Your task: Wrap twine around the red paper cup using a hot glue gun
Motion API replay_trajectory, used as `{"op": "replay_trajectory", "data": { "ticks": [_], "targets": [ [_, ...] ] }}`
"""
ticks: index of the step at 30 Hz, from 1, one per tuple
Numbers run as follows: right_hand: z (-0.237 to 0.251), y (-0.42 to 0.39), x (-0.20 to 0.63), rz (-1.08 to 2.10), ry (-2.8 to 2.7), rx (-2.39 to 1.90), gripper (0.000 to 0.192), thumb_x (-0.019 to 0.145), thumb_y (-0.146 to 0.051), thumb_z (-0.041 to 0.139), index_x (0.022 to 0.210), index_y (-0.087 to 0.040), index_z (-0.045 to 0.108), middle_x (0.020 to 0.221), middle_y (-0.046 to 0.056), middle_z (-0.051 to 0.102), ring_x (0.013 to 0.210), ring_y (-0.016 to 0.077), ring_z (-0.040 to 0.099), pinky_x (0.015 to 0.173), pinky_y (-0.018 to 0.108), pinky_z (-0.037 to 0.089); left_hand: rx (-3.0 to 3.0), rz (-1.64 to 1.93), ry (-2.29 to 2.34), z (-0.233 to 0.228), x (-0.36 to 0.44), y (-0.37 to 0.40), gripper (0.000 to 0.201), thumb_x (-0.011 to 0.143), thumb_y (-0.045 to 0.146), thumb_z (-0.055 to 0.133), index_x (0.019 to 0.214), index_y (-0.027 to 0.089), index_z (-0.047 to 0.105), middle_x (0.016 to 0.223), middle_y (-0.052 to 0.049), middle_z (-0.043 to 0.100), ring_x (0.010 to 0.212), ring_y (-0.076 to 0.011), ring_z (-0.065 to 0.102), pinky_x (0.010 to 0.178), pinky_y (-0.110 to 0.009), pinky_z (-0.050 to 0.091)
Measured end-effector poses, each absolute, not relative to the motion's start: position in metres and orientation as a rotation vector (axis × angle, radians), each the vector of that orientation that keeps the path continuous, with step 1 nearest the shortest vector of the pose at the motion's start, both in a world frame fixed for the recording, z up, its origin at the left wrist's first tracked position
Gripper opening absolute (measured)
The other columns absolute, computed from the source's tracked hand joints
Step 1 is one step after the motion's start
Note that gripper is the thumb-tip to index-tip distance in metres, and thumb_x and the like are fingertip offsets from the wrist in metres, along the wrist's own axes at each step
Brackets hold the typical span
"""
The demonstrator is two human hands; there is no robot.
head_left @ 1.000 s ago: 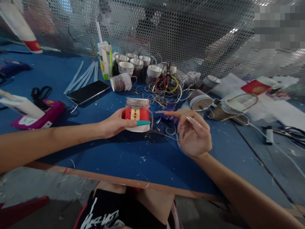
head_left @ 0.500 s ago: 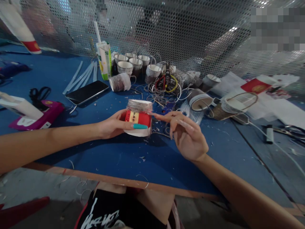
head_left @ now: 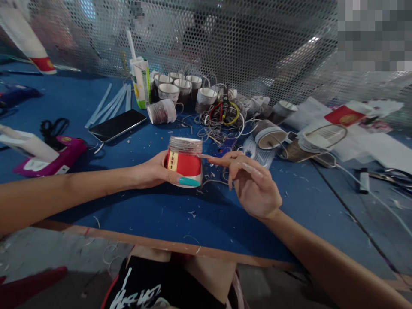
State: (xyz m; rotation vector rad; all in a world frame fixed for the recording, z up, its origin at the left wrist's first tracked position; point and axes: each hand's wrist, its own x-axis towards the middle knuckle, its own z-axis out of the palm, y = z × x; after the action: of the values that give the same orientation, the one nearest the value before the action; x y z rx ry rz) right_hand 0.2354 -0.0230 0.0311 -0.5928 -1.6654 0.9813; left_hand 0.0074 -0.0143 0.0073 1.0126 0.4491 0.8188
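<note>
The left hand (head_left: pixel 151 171) is clamped around an upturned red paper cup wound with thin cord (head_left: pixel 184 161). The right hand (head_left: pixel 254 186), fingers loose, touches a fingertip to the cord band. Best to keep the cup steady and press the cord flat, turn by turn.

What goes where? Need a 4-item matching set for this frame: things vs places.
Things:
1. cup
2. phone
3. carton
4. scissors

Places:
A. upright by the mesh, straw sticking out
B. lying flat, screen up, left of the wire tangle
C. in the left hand, with the right hand fingertip at its wire-wrapped band
D. far left, behind the magenta box

Pairs: 1-C, 2-B, 3-A, 4-D
</note>
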Motion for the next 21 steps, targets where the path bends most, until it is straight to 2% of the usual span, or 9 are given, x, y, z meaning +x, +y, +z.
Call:
{"op": "replay_trajectory", "data": {
  "ticks": [5, 8, 10, 13, 15, 17, 19, 21],
  "targets": [
    [0.027, -0.020, 0.236, 0.960, -1.614, -0.646, 0.039, 0.088, -0.049, 0.051, 0.059, -0.024, 0.058, 0.065, 0.004, 0.058, 0.083, 0.0270, 0.061, 0.087, 0.048, 0.046, 1.008, 0.805, 0.468, 0.008, 0.004, -0.015, 0.055, 0.057, 0.020, 0.089, 0.109, 0.016, 0.069, 0.099, -0.008, 0.076, 0.091, -0.0214, 0.071, 0.090, -0.037, 0.054],
    [0.024, -0.016, 0.236, 0.951, -1.509, -0.646, 0.040, 0.087, -0.048, 0.050, 0.056, -0.024, 0.056, 0.061, 0.003, 0.052, 0.078, 0.0266, 0.064, 0.081, 0.046, 0.048, 0.997, 0.808, 0.460, 0.008, 0.003, -0.015, 0.055, 0.058, 0.020, 0.087, 0.110, 0.016, 0.069, 0.102, -0.009, 0.075, 0.094, -0.0242, 0.071, 0.093, -0.040, 0.052],
    [0.025, -0.012, 0.235, 0.911, -1.397, -0.672, 0.036, 0.086, -0.044, 0.049, 0.056, -0.024, 0.055, 0.059, 0.003, 0.051, 0.078, 0.0266, 0.067, 0.076, 0.042, 0.047, 0.987, 0.820, 0.463, 0.008, 0.003, -0.015, 0.055, 0.057, 0.022, 0.088, 0.109, 0.016, 0.070, 0.102, -0.010, 0.075, 0.094, -0.0249, 0.071, 0.092, -0.040, 0.053],
    [0.029, -0.012, 0.233, 0.767, -1.252, -0.664, 0.024, 0.082, -0.036, 0.050, 0.063, -0.025, 0.057, 0.064, 0.003, 0.058, 0.080, 0.0248, 0.067, 0.070, 0.038, 0.044, 0.966, 0.862, 0.507, 0.008, 0.006, -0.015, 0.057, 0.053, 0.022, 0.091, 0.106, 0.015, 0.069, 0.100, -0.009, 0.075, 0.091, -0.0228, 0.070, 0.089, -0.037, 0.054],
    [0.032, -0.016, 0.232, 0.765, -1.284, -0.591, 0.015, 0.082, -0.032, 0.051, 0.071, -0.025, 0.058, 0.077, 0.004, 0.066, 0.086, 0.0247, 0.066, 0.077, 0.039, 0.046, 0.952, 0.894, 0.540, 0.007, 0.007, -0.014, 0.058, 0.052, 0.022, 0.092, 0.104, 0.015, 0.068, 0.097, -0.008, 0.075, 0.088, -0.0205, 0.071, 0.087, -0.035, 0.055],
    [0.033, -0.022, 0.233, 0.860, -1.459, -0.541, 0.011, 0.084, -0.031, 0.053, 0.076, -0.025, 0.058, 0.093, 0.004, 0.072, 0.098, 0.0262, 0.065, 0.091, 0.044, 0.044, 0.946, 0.905, 0.554, 0.007, 0.009, -0.014, 0.059, 0.052, 0.021, 0.093, 0.105, 0.016, 0.068, 0.097, -0.007, 0.075, 0.088, -0.0190, 0.071, 0.086, -0.033, 0.055],
    [0.032, -0.028, 0.237, 0.934, -1.712, -0.560, 0.016, 0.087, -0.033, 0.052, 0.075, -0.025, 0.056, 0.106, 0.004, 0.074, 0.106, 0.0277, 0.059, 0.100, 0.048, 0.039, 0.954, 0.897, 0.549, 0.007, 0.010, -0.015, 0.059, 0.052, 0.019, 0.092, 0.106, 0.015, 0.068, 0.097, -0.006, 0.075, 0.088, -0.0179, 0.071, 0.085, -0.032, 0.055],
    [0.029, -0.031, 0.241, 0.932, -1.904, -0.607, 0.023, 0.090, -0.040, 0.050, 0.074, -0.025, 0.055, 0.112, 0.005, 0.074, 0.106, 0.0282, 0.053, 0.101, 0.050, 0.036, 0.970, 0.891, 0.536, 0.008, 0.011, -0.016, 0.056, 0.053, 0.017, 0.091, 0.104, 0.015, 0.068, 0.096, -0.006, 0.075, 0.087, -0.0174, 0.070, 0.085, -0.032, 0.055]
  ]
}}
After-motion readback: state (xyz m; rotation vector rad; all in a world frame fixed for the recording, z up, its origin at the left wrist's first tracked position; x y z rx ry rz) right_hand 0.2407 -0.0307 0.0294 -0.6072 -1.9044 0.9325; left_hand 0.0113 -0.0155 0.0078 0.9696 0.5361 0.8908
